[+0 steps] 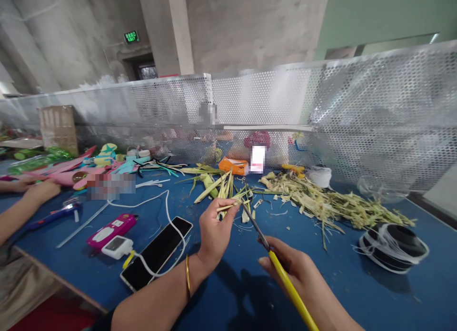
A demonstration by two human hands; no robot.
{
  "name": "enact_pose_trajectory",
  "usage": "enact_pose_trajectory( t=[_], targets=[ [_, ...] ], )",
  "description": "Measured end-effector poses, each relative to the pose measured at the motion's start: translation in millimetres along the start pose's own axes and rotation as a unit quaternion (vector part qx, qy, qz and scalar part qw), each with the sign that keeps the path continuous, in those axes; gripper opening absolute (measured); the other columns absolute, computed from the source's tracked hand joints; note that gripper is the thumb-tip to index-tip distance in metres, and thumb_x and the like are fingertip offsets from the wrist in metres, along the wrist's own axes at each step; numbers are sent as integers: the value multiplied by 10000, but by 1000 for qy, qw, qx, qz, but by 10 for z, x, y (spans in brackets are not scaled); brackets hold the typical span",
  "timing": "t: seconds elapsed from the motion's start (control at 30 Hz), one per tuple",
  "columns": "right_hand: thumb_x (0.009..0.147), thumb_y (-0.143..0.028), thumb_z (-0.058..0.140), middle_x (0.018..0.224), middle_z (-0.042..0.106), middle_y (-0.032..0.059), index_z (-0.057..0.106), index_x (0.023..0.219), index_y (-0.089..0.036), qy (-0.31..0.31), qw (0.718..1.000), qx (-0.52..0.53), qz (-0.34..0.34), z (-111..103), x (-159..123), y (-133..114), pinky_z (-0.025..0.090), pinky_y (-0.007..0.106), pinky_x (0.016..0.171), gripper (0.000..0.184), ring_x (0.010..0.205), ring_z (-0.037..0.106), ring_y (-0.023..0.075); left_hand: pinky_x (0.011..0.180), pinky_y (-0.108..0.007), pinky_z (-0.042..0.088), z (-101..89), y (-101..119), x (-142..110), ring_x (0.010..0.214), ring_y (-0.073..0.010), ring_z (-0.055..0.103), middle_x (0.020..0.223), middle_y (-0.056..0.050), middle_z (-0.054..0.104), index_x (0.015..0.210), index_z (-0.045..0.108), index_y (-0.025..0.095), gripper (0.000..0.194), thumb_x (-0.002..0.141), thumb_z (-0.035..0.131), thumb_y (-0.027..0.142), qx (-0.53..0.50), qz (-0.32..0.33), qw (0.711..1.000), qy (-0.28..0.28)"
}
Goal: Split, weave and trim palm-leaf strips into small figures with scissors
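My left hand (216,231), with a gold bangle at the wrist, is closed in a pinch on a bundle of pale yellow-green plant strips (227,208). The strips look like dried husk or leaf and fan out beyond my fingertips. My right hand (291,264) is closed around yellow-handled scissors (283,274). Their dark metal blades reach up and left, with the tips at the strips beside my left thumb. Whether the tips touch the strips or are parted, I cannot tell. More husk strips (210,187) lie just behind my left hand.
A pile of trimmed plant scraps (321,202) and a black-and-white spool of thread (392,250) are on the right. A black phone (157,255), a pink power bank (111,230) and a white cable lie left. Another person's hand (43,192) is far left. Perforated metal panels (260,98) stand behind.
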State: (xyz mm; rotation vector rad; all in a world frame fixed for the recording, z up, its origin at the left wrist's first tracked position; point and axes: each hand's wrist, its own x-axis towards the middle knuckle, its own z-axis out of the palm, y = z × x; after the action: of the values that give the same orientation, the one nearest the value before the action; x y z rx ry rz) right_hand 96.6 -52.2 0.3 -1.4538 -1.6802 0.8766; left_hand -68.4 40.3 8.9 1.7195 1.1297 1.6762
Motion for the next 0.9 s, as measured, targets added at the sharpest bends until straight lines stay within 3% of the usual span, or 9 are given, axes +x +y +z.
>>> enact_pose_trajectory(
  t=[0.27, 0.63, 0.9],
  targets=[
    [807, -501, 582, 572, 539, -36, 696, 914, -194, 50, 998, -7, -22, -2, -14, -7, 383, 211, 493, 344, 520, 429, 118, 742, -250, 503, 6, 4, 20, 789, -160, 676, 860, -24, 727, 836, 671, 204, 67, 822, 666, 269, 7, 4, 1000, 3],
    [864, -501, 514, 624, 486, -34, 622, 852, -189, 4, 1000, -3, -30, 62, 28, 116, 367, 222, 538, 330, 581, 395, 118, 742, -279, 523, 0, -19, 44, 789, -176, 685, 875, -45, 723, 833, 680, 194, 112, 810, 674, 304, -30, -18, 999, -4],
    [838, -530, 553, 649, 516, -26, 646, 984, -194, 36, 999, 24, -6, 119, 27, 147, 372, 216, 508, 379, 598, 428, 131, 706, -266, 532, 16, -25, 51, 741, -165, 688, 845, -42, 723, 821, 680, 182, 136, 788, 698, 313, -79, -49, 996, -6]
  ],
)
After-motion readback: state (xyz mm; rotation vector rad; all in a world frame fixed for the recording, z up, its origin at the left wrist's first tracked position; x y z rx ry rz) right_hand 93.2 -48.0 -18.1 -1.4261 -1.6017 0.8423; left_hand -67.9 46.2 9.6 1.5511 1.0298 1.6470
